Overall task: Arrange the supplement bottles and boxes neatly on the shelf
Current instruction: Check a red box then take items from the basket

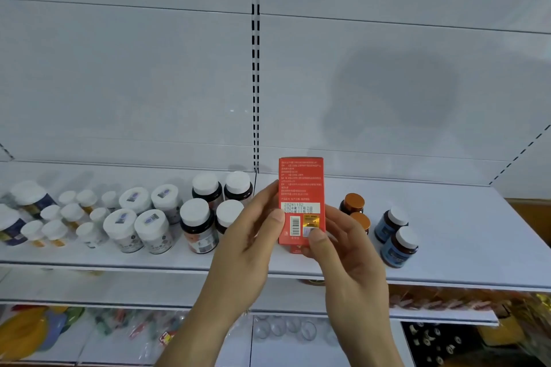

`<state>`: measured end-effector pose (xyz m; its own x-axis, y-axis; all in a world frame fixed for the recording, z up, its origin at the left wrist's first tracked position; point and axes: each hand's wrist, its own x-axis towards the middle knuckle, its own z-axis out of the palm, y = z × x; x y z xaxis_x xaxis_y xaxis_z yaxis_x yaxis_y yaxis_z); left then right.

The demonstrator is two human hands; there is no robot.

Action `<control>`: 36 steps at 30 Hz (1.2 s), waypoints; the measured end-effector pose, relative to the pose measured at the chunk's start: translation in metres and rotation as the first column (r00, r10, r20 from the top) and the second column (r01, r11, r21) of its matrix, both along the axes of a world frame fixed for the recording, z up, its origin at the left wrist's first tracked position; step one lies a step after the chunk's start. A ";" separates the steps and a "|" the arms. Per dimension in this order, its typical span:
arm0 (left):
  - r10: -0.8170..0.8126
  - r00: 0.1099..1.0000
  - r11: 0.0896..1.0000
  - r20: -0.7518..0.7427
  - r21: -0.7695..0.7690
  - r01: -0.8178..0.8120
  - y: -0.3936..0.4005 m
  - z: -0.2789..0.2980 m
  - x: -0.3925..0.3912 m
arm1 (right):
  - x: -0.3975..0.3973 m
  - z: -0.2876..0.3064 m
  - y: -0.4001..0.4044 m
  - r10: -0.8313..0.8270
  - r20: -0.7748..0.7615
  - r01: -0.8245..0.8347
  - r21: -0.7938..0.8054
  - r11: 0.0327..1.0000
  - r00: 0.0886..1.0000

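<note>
I hold a red supplement box (301, 185) upright in front of the white shelf (465, 250), its printed back with a date stamp and barcode facing me. My left hand (253, 235) grips its left edge, thumb on the face. My right hand (343, 250) pinches the lower right corner, thumb over the gold sticker. Left of the box stand dark bottles with white caps (198, 223) and white jars (140, 217). To the right are two orange-capped bottles (353, 202) and two blue-labelled bottles (398, 244).
Small white-capped bottles (68, 217) and navy-labelled bottles (29, 199) crowd the shelf's far left. A slotted upright (255, 68) splits the white back panel. Bare shelf board lies right of the blue bottles. Lower shelves hold packets and toys (35, 334).
</note>
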<state>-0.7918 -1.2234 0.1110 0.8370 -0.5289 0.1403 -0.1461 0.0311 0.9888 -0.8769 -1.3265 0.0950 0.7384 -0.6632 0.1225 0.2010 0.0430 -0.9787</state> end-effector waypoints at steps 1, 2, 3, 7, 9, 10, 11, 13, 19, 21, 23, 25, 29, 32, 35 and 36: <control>0.028 0.999 1.000 0.033 0.010 -0.028 0.001 -0.001 0.000 | 0.000 0.000 0.001 -0.008 0.001 0.008 0.007 1.000 1.000; 0.080 0.995 0.997 0.063 0.007 -0.080 0.001 -0.002 -0.001 | 0.001 0.000 0.001 -0.023 0.002 0.023 0.012 1.000 1.000; 0.136 0.987 0.991 0.083 -0.008 -0.135 0.000 -0.001 -0.002 | 0.002 -0.001 0.002 -0.043 0.003 0.043 0.007 0.999 0.999; 0.137 0.986 0.990 0.094 -0.030 -0.135 -0.007 0.005 -0.010 | 0.007 -0.002 0.005 -0.117 0.006 0.117 -0.128 0.985 0.993; 0.108 0.993 0.993 0.055 -0.045 -0.106 -0.008 0.007 -0.012 | 0.006 -0.002 0.006 -0.108 0.026 0.111 -0.184 0.977 0.994; 0.100 0.994 0.994 0.043 -0.055 -0.097 -0.007 0.008 -0.010 | 0.005 -0.001 0.006 -0.097 0.040 0.103 -0.211 0.972 0.995; 0.095 0.995 0.993 0.035 -0.067 -0.092 -0.007 0.008 -0.008 | 0.004 0.000 0.006 -0.084 0.055 0.094 -0.223 0.970 0.995; 0.089 0.996 0.993 0.013 -0.082 -0.088 -0.005 0.008 -0.004 | 0.002 0.001 0.002 -0.064 0.063 0.076 -0.211 0.975 0.996; 0.018 0.997 0.983 -0.074 -0.183 -0.031 -0.006 0.008 -0.004 | 0.007 0.007 -0.006 0.040 0.011 -0.040 -0.020 0.999 0.999; 0.010 0.997 0.978 -0.076 -0.209 -0.026 -0.007 0.008 -0.003 | 0.008 0.007 -0.007 0.055 0.031 -0.055 0.002 0.998 0.998; 0.001 0.997 0.975 -0.072 -0.223 -0.018 -0.007 0.008 -0.002 | 0.009 0.005 -0.007 0.064 0.044 -0.064 0.005 0.998 0.997; -0.005 0.997 0.973 -0.071 -0.232 -0.012 -0.007 0.007 -0.002 | 0.009 0.003 -0.008 0.067 0.048 -0.067 -0.007 0.998 0.997; -0.010 0.998 0.973 -0.058 -0.232 -0.004 -0.007 0.004 -0.001 | 0.009 0.001 -0.007 0.052 0.052 -0.052 0.011 0.999 0.997; -0.007 1.000 0.981 -0.027 -0.196 0.001 -0.007 0.004 -0.001 | 0.010 0.000 -0.006 0.036 0.053 -0.038 0.027 0.999 0.998; 0.022 1.000 0.991 0.021 -0.132 -0.019 -0.008 0.002 0.000 | 0.009 -0.001 -0.004 -0.012 0.057 0.011 0.015 1.000 0.998; 0.051 0.998 0.993 0.039 -0.111 -0.046 -0.008 0.001 0.000 | 0.009 -0.002 -0.003 -0.037 0.056 0.037 -0.009 0.999 0.998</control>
